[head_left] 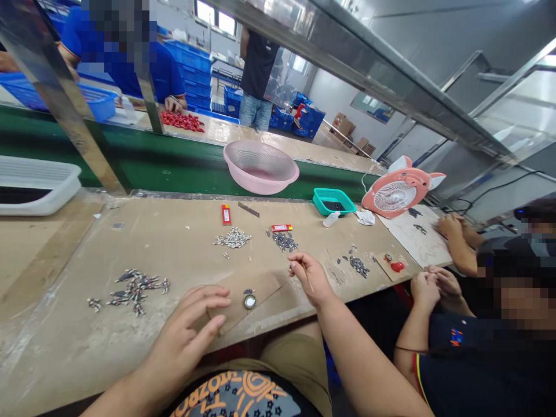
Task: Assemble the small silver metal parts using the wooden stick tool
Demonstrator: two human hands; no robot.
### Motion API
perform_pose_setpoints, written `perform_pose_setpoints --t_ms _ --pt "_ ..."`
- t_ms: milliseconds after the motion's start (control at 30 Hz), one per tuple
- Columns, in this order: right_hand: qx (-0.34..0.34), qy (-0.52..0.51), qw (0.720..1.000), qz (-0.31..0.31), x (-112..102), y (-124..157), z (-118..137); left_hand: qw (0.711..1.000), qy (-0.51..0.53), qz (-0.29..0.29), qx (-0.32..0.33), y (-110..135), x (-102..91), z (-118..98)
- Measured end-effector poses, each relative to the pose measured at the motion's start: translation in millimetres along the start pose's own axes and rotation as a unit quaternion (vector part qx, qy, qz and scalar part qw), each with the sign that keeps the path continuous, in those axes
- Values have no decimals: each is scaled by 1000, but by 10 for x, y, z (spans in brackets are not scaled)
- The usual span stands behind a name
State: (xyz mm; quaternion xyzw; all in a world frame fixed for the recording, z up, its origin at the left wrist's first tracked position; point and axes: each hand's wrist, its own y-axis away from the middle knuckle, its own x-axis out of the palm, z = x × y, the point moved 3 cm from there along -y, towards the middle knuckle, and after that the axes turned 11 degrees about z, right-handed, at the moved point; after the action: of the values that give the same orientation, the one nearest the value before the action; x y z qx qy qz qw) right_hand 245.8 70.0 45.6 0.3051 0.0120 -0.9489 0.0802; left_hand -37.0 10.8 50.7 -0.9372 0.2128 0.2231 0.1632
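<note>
My left hand (187,332) lies on the brown worktable (182,266) with its fingers spread, holding nothing, just left of a small round metal part (249,300) on a cardboard sheet (256,292). My right hand (309,276) is pinched shut on a thin stick-like tool, raised slightly above the table right of the cardboard. A heap of small dark metal pieces (132,289) lies to my left. Two more heaps, a light one (233,238) and a dark one (284,241), lie farther out in front.
A pink basin (260,166), a teal tray (333,201), a pink desk fan (397,193), a red lighter (226,214) and a white tray (37,185) stand at the back. Two co-workers sit at my right; one's hands (434,286) are near the table edge. People work beyond the green conveyor (143,162).
</note>
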Motion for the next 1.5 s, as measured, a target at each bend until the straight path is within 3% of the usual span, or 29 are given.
perform_pose_setpoints --t_ms 67,167,267,400,567,667,767,833,900,1000,1167,1367,1500 --pt "-16 -263 964 18 252 169 203 999 36 22 6 -65 155 -65" --pt "1 -478 877 47 582 356 456 994 102 23 -21 -149 353 -100" --pt "27 -557 828 60 782 454 584 973 224 8 -62 -188 502 -75" --pt "29 -586 807 60 898 519 621 929 360 -1 -84 -173 603 -38" --pt "17 -569 820 61 988 565 641 881 461 -24 -100 -123 621 -24" --pt "7 -532 843 78 1008 570 624 859 499 -33 -109 -85 615 -9" --pt "-24 -421 903 82 907 556 549 855 499 -60 -128 -31 567 69" --pt "-66 -298 950 67 776 545 484 868 465 -86 -148 9 513 148" --pt "-116 -165 978 56 658 543 425 885 425 -105 -160 42 464 215" --pt "-167 -37 984 51 594 555 335 898 395 -108 -162 66 438 263" --pt "-171 38 984 44 685 570 230 903 388 -90 -160 80 479 273" --pt "-173 45 983 52 701 558 214 907 383 -72 -161 79 493 285" --pt "-153 -6 987 50 695 569 237 908 376 -70 -170 66 486 288"
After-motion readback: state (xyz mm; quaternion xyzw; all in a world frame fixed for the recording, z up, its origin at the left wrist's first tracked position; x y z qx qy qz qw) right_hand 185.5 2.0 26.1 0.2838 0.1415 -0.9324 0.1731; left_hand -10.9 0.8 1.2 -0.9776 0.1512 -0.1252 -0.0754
